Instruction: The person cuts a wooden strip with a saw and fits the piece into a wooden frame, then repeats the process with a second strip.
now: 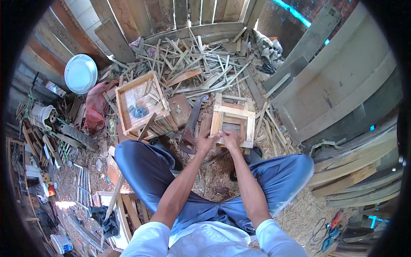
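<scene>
A small box-shaped wooden frame of pale slats stands upright on the floor between my feet. At its near left corner my left hand is closed on the wood, its thumb close to the other hand. My right hand grips the near side of the same frame, fingers wrapped over the edge. Whether a small piece lies between the two thumbs I cannot make out. Left of the frame lies a handsaw, its handle toward me. Farther left stands a wooden crate holding a plastic bag of small dark pieces.
Scrap wood strips are heaped against the far plank wall. A white basin and a red sack stand to the left. Large boards lean on the right. A power tool with a cord lies at lower right.
</scene>
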Demonstrator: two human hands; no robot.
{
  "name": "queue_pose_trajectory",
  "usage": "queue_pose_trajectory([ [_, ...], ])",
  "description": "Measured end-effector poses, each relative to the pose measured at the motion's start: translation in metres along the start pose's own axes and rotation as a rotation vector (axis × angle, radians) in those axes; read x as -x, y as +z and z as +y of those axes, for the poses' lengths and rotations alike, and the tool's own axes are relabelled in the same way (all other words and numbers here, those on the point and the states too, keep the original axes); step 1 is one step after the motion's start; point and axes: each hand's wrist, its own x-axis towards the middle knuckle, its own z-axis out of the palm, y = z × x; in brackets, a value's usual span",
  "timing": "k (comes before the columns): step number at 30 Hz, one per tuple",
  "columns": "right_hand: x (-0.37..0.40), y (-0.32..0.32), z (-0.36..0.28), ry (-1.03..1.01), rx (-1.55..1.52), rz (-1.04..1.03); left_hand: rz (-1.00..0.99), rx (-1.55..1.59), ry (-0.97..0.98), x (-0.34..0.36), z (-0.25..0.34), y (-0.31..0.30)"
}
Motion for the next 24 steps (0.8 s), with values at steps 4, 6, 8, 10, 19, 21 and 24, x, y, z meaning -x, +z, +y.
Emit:
queue_pose_trajectory([
  [4, -0.010, 0.009, 0.025, 0.030, -0.188, -0.114, -0.008, -0.103, 0.050, -0.009, -0.026, -0.001],
  [6, -0.009, 0.009, 0.028, 0.019, -0.191, -0.106, -0.025, -0.092, 0.079, -0.007, -0.031, -0.001],
  [8, -0.008, 0.006, 0.026, 0.005, -0.197, -0.094, -0.045, -0.102, 0.081, -0.005, -0.029, -0.003],
  [10, 0.004, -0.008, 0.009, 0.031, -0.058, -0.043, -0.059, -0.081, 0.086, -0.006, -0.033, -0.003],
  [19, 0.015, -0.047, -0.002, 0.094, 0.012, 0.112, -0.034, -0.032, 0.092, -0.006, -0.025, 0.001],
  [21, 0.011, -0.046, 0.004, 0.103, -0.017, 0.093, -0.027, -0.041, 0.076, -0.005, -0.023, 0.002],
  [24, 0.009, -0.040, 0.006, 0.090, 0.021, 0.100, -0.063, -0.019, 0.102, 0.003, -0.011, -0.002],
])
